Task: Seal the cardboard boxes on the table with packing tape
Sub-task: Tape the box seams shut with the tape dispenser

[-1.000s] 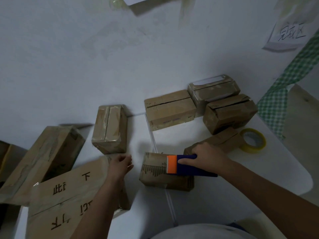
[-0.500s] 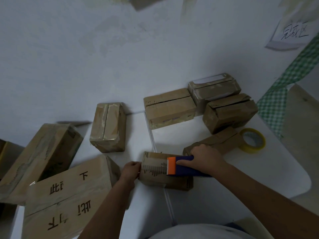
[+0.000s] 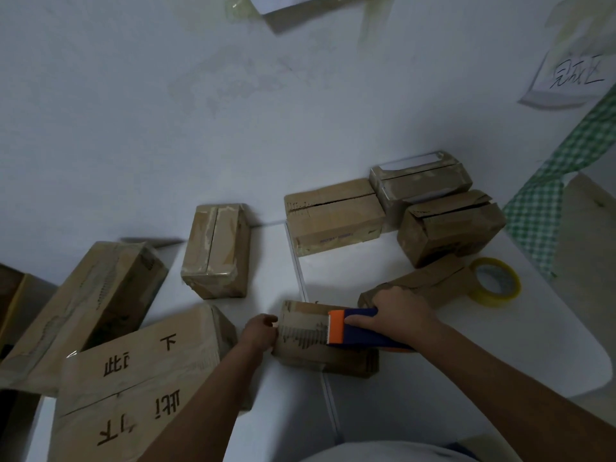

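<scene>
Your left hand (image 3: 260,331) grips the left end of the small brown cardboard box (image 3: 320,341) lying near the front of the white table (image 3: 500,345); your right hand (image 3: 396,315) grips the blue-and-orange tape dispenser (image 3: 353,331) pressed on the box top. Big printed carton (image 3: 140,381) sits just left. Bare tabletop lies right. Yellow tape roll (image 3: 496,281) beyond, near right edge; more boxes line the wall.

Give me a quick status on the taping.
Left hand holds the small box's end. Right hand grips the tape dispenser on its top. Nothing in the way.
</scene>
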{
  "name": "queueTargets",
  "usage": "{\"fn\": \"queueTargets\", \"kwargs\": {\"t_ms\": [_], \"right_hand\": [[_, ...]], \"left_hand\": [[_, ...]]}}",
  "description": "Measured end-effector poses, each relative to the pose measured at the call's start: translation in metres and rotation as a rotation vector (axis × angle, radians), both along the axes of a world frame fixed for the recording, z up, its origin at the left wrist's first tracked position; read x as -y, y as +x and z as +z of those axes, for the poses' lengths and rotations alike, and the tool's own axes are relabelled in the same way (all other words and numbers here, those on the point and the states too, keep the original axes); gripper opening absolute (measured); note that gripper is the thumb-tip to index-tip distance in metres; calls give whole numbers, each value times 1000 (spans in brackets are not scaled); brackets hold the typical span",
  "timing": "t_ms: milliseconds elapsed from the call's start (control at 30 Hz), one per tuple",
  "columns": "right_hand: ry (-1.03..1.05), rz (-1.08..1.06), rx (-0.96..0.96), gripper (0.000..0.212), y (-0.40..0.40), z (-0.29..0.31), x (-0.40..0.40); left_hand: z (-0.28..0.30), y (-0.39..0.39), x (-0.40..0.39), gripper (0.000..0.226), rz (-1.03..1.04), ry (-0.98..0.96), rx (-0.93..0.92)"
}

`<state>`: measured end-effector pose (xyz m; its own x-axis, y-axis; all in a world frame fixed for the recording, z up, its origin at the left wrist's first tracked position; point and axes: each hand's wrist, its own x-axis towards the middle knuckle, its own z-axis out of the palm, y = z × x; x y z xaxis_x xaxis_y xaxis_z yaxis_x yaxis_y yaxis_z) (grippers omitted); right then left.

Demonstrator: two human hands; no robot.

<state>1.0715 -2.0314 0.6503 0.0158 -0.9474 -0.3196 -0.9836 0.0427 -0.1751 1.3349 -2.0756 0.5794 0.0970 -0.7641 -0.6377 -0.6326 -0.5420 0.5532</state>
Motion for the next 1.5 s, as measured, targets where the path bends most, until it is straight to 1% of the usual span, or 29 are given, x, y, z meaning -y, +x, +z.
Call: {"fn": "queueTargets", "kwargs": {"t_ms": [67, 100, 133, 167, 233, 300, 333, 367, 400, 433, 500, 533, 567, 600, 700, 767, 833, 967, 1067, 1133, 1233, 1300, 1367, 1400, 1433, 1500], "right_hand": [[-1, -12, 10, 66, 0, -1, -1], [1, -19, 17, 66, 0, -1, -1], [4, -21, 20, 66, 0, -1, 0], [7, -17, 19, 66, 0, 0, 0], [17, -7, 13, 66, 1, 1, 0], [26, -5, 9, 67, 1, 2, 1], [31, -7, 9, 67, 1, 3, 1], [36, -8, 12, 67, 1, 3, 1], [38, -10, 14, 67, 0, 4, 0], [38, -10, 14, 67, 1, 4, 0], [38, -5, -1, 67, 2, 6, 0], [48, -6, -10, 67, 3, 7, 1], [64, -8, -13, 67, 4, 8, 1], [83, -12, -10, 67, 3, 9, 2], [122, -6, 42, 68, -3, 12, 1], [136, 12, 77, 66, -10, 13, -1], [136, 27, 95, 67, -18, 10, -4], [132, 6, 116, 77, -57, -4, -19], [128, -61, 109, 73, -91, -11, -34], [140, -81, 135, 71, -96, -14, -38], [139, -81, 172, 68, -76, -21, -41], [139, -97, 199, 66, -56, -29, -41], [158, -130, 227, 65, -39, -38, -42], [169, -153, 246, 65, -34, -43, -42], [178, -177, 264, 67, -31, -46, -43], [184, -213, 300, 71, -30, -51, -45]], "left_hand": [[4, -1, -6, 27, 92, -165, -28], [8, -3, -9, 23, 85, -239, -5], [13, -4, -13, 27, 28, -285, 43], [17, -6, -17, 34, -57, -294, 92], [25, -10, -23, 49, -212, -210, 109], [32, -11, -22, 55, -352, -130, 92], [33, -10, -21, 55, -424, -138, 94], [35, -8, -19, 60, -487, -185, 87], [35, -6, -16, 70, -565, -272, 95], [34, -5, -14, 83, -692, -368, 123], [29, -9, -9, 102, -1045, -499, 225], [24, -12, -8, 108, -1181, -527, 265], [19, -14, -6, 112, -1263, -535, 284], [15, -16, -4, 114, -1289, -540, 278], [5, -14, 3, 114, -1242, -584, 187], [2, -12, 5, 115, -1233, -586, 158], [-1, -11, 7, 116, -1244, -573, 155], [-1, -10, 8, 117, -1251, -593, 138], [2, -12, 8, 117, -1255, -580, 154], [6, -13, 12, 117, -1274, -555, 164], [15, -4, 28, 116, -1317, -478, 241], [21, 7, 41, 120, -1318, -382, 352], [26, 10, 46, 116, -1312, -275, 466], [27, 6, 43, 109, -1272, -231, 485], [25, -2, 37, 99, -1181, -203, 464], [20, -23, 19, 79, -929, -228, 403]]}}
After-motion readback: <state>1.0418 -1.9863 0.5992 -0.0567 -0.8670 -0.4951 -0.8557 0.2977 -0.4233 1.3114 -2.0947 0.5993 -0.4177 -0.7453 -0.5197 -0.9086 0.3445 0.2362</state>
